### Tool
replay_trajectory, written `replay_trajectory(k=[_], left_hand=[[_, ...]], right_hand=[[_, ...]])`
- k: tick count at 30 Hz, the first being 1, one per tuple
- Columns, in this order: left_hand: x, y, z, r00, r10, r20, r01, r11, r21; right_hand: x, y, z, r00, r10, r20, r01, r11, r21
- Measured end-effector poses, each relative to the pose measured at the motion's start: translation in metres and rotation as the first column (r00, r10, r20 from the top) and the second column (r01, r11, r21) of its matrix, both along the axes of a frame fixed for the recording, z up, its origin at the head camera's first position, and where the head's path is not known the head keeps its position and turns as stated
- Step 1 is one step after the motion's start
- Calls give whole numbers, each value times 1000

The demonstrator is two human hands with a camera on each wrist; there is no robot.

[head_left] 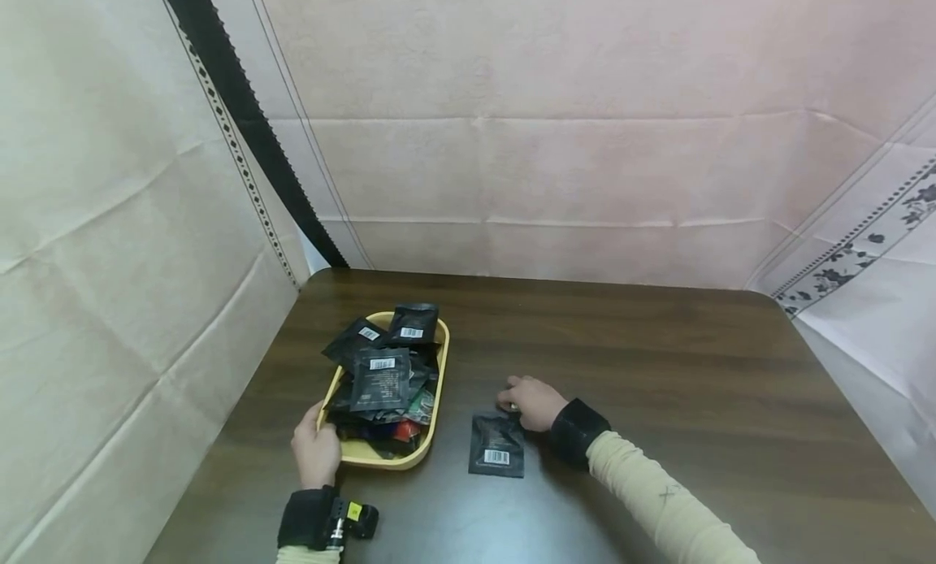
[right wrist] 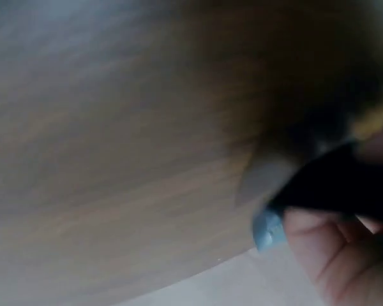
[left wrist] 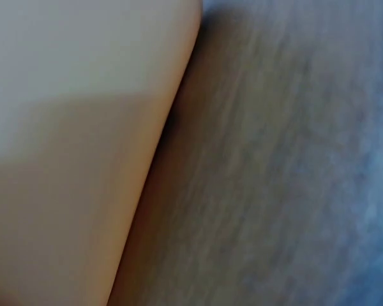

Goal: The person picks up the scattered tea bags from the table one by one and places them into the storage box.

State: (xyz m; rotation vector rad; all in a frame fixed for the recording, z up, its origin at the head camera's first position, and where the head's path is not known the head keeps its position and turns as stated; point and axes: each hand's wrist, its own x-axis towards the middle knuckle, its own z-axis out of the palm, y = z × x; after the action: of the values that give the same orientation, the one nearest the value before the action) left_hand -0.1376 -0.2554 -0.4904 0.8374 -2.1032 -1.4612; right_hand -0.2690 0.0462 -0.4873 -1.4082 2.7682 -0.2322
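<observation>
The left hand (head_left: 317, 450) grips the yellow tray's (head_left: 440, 369) near corner, fingers curled on the rim; the right hand (head_left: 530, 401) pinches the black sachet's (head_left: 497, 445) top edge, flat on the table (head_left: 658, 385) beside the tray; better to steady the tray while lifting.

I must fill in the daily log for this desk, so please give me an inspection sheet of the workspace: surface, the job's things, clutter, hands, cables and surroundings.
Surface: dark brown wooden table, bare over most of its right part.
Job's things: shallow yellow plastic tray piled with black foil sachets bearing white barcode labels; one single black foil sachet lies flat on the table right of the tray.
Clutter: nothing seen.
Hands: left hand grips the tray's near left edge; right hand rests at the single sachet's top edge, its grip unclear.
Cables: nothing seen.
Surroundings: pale creased sheets hang on three sides; a black toothed strip runs down the left corner.
</observation>
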Motion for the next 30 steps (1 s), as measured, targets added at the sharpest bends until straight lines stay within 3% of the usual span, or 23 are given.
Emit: replay_trajectory(k=[6, 9, 14, 21, 24, 30], left_hand=[[0, 4, 1, 1000, 10, 15, -10, 1000, 20], [0, 6, 2, 1000, 10, 12, -10, 1000, 5], [0, 8, 1, 1000, -1, 0, 1, 1000, -29], [-1, 19, -4, 1000, -5, 3, 5, 1000, -27], [-1, 26, -6, 1000, -17, -9, 16, 1000, -23], [2, 37, -7, 999, -32, -24, 32, 999, -13]], right_hand=[[-4, -19, 29, 999, 20, -35, -24, 991, -130], [-1, -35, 48, 997, 36, -69, -45, 988, -147], [6, -66, 77, 997, 51, -55, -59, 985, -164], [-4, -107, 104, 996, 83, -40, -87, 990, -115], [-13, -122, 111, 996, 84, 10, -83, 994, -76], [-22, -143, 114, 996, 78, 52, -80, 996, 48]])
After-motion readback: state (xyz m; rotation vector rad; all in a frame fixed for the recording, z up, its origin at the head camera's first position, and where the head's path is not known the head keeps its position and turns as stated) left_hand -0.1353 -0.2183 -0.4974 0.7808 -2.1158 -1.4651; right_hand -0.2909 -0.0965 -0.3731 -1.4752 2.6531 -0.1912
